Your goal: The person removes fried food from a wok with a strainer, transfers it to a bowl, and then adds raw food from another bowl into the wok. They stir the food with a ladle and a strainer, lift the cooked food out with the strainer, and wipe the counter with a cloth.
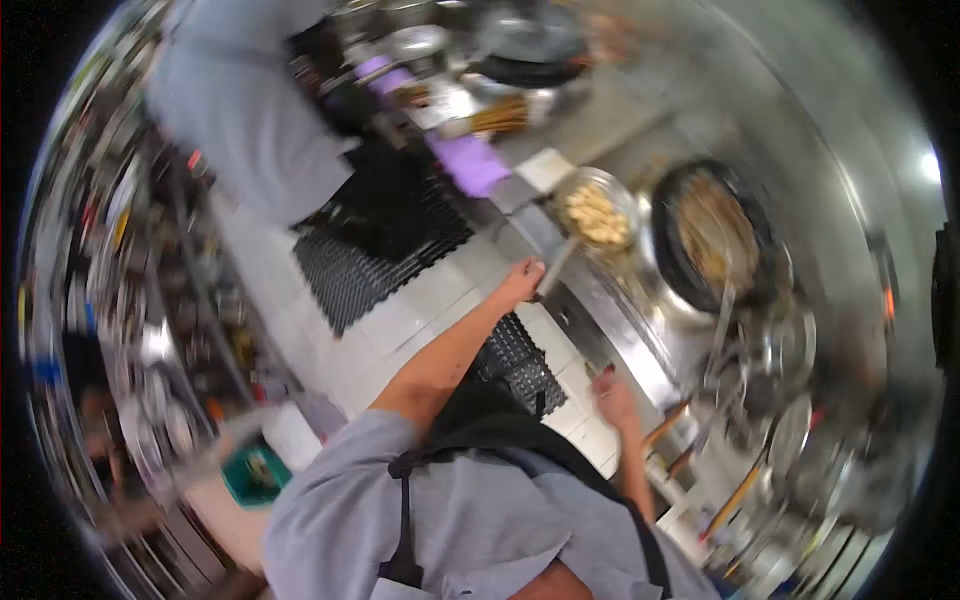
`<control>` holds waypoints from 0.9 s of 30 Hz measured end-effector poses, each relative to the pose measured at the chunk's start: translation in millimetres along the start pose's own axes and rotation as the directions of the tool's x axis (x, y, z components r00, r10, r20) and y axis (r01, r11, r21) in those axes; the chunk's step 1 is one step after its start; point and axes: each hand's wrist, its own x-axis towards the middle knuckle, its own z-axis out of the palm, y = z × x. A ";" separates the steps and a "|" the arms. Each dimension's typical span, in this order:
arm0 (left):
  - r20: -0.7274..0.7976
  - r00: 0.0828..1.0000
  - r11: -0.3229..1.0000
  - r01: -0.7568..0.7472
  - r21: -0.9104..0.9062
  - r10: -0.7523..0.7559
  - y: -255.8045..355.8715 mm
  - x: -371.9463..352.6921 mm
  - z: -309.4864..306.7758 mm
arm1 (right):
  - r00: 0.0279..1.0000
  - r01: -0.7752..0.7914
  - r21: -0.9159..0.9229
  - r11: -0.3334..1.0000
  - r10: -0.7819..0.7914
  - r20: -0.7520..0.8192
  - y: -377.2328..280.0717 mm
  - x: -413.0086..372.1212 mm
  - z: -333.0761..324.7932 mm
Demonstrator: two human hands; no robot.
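My left hand is closed around the handle of a round metal strainer. Pale golden food pieces fill the strainer, which is over the stove's edge beside a large wok. Inside the wok is brownish liquid, and a long-handled ladle leans in it. My right hand hangs lower, close to the counter's front edge, with its fingers curled. A small reddish spot shows at its fingertips, too blurred to name.
At the upper left stands another person in grey with a dark apron. A purple cloth lies on the counter. Black mats cover parts of the tiled floor. Long-handled utensils crowd the right side. Shelves line the left, near a green container.
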 end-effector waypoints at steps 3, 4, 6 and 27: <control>-0.012 0.983 0.915 -0.166 0.368 0.183 -57.3 -73.3 -54.9 | 0.886 0.059 0.436 0.898 -0.248 0.392 23.6 7.4 109.4; 0.117 0.975 0.697 -0.218 0.683 0.190 -71.9 -118.1 -75.4 | 0.843 0.117 0.465 0.877 -0.335 0.420 36.9 7.9 143.1; 0.417 0.903 0.654 -0.254 0.713 -0.105 -223.7 -172.8 -157.6 | 0.765 0.120 0.436 0.892 -0.363 0.532 25.3 18.3 165.1; -0.763 -0.509 0.862 0.493 0.121 0.398 -96.9 -828.4 -733.6 | 0.864 -0.058 0.343 0.937 -0.125 0.488 -189.4 6.0 224.7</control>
